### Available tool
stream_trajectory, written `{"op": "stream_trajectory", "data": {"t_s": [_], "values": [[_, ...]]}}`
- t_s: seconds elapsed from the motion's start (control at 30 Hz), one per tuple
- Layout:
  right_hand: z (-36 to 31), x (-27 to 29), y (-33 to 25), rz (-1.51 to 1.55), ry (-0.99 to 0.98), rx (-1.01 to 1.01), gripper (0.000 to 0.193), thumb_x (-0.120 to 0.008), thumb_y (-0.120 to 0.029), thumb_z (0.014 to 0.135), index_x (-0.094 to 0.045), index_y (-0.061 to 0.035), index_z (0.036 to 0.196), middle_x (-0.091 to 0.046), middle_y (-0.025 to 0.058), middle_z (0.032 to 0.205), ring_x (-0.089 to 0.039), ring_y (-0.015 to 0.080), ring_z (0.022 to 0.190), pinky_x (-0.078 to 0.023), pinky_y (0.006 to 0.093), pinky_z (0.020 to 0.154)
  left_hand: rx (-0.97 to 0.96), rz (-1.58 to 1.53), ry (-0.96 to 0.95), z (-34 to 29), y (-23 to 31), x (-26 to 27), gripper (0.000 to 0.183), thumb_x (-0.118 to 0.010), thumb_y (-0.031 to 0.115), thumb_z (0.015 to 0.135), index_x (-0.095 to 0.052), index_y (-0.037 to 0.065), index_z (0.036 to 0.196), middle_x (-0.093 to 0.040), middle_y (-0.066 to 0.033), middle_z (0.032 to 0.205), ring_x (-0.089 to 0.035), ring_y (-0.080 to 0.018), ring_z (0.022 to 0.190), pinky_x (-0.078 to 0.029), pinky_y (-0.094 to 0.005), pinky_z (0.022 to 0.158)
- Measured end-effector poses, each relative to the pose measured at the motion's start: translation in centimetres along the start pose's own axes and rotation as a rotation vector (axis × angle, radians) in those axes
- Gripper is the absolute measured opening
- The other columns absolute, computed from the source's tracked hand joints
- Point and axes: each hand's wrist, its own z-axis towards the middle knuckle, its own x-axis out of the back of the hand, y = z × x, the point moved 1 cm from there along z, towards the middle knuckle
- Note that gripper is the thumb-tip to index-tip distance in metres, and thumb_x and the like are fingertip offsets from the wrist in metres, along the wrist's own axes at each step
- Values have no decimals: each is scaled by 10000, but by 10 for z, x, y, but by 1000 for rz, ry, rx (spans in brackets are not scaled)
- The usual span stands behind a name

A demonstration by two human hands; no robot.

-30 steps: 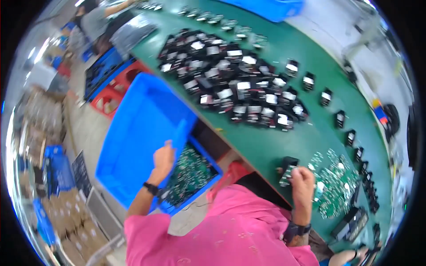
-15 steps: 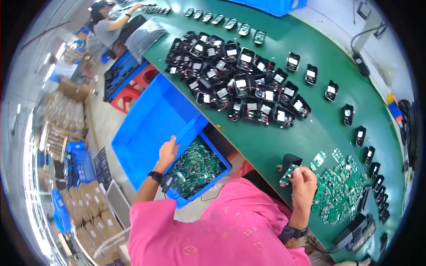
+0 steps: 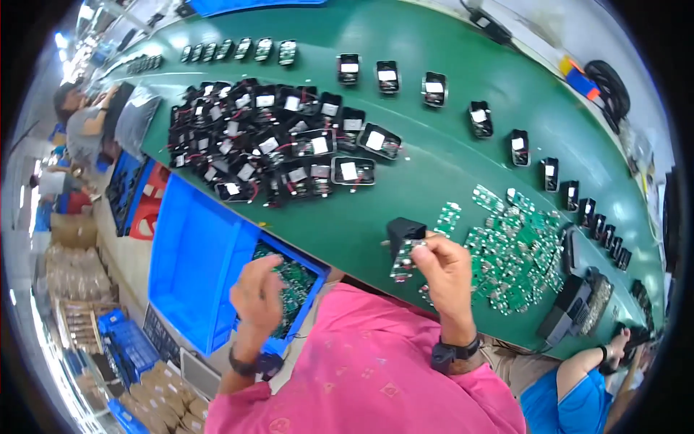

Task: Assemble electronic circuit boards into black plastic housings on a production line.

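My right hand pinches a small green circuit board between thumb and fingers above the table's near edge. Right behind that board stands a black block-like object, partly covered by it. To the right of this hand, a loose heap of green circuit boards lies on the table. My left hand, a little blurred, hangs over the blue bin with its fingers loosely apart and nothing seen in them. Many more boards fill the blue container beneath, partly hidden by that hand.
On the green table, a pile of black casings with white labels spreads at left. A curved row of casings runs along the far side. Black device stands at right. Other people sit nearby.
My left hand has let go of the blue bin's edge and come back toward me. The view has swung right. My right hand still holds the circuit board.
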Motion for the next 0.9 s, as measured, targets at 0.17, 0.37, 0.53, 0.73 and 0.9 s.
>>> {"op": "stream_trajectory", "data": {"t_s": [0.17, 0.37, 0.53, 0.73, 0.9], "values": [[-5, 9, -22, -24, 13, 23, 109, -617, -36, 941, -653, 60, 902, -651, 92, 1015, -584, 109, 847, -484, 256, 733, 186, -985, -548, 80, 88, -100, 651, -521, 269, 1002, -249, -55, 1496, -465, -183, 1456, -652, -192, 1035, -529, -305, 859], [-7, 40, -34, -219, 116, 49, 107, -622, -40, 940, -658, 59, 925, -628, 85, 1121, -574, 77, 843, -476, 219, 697, -57, -1124, -506, 91, 116, -154, 491, -520, 252, 995, -462, -25, 1397, -527, -159, 1386, -489, -257, 1301, -358, -372, 1100], [-6, 65, -35, -364, 289, 177, 119, -635, -60, 931, -673, 52, 937, -514, 171, 1321, -544, 178, 1105, -482, 281, 863, 383, -1267, -546, 105, 126, -171, 459, -421, 334, 1059, -420, 11, 1384, -549, -200, 1334, -635, -163, 1009, -549, -264, 721], [0, 71, -46, -146, 394, 20, 138, -647, -75, 940, -645, 30, 851, -598, 24, 813, -543, 55, 684, -425, 197, 578, 231, -1134, -587, 110, 130, -175, 391, -425, 164, 1021, -421, 33, 1389, -554, -203, 1334, -641, -134, 940, -520, -209, 591], [2, 74, -45, -264, 365, -3, 100, -726, -34, 871, -663, 27, 822, -611, 12, 706, -549, 48, 595, -409, 199, 514, 235, -1153, -669, 113, 140, -170, 501, -481, 23, 918, -412, 33, 1414, -555, -172, 1339, -610, -147, 1027, -526, -226, 639]]}}
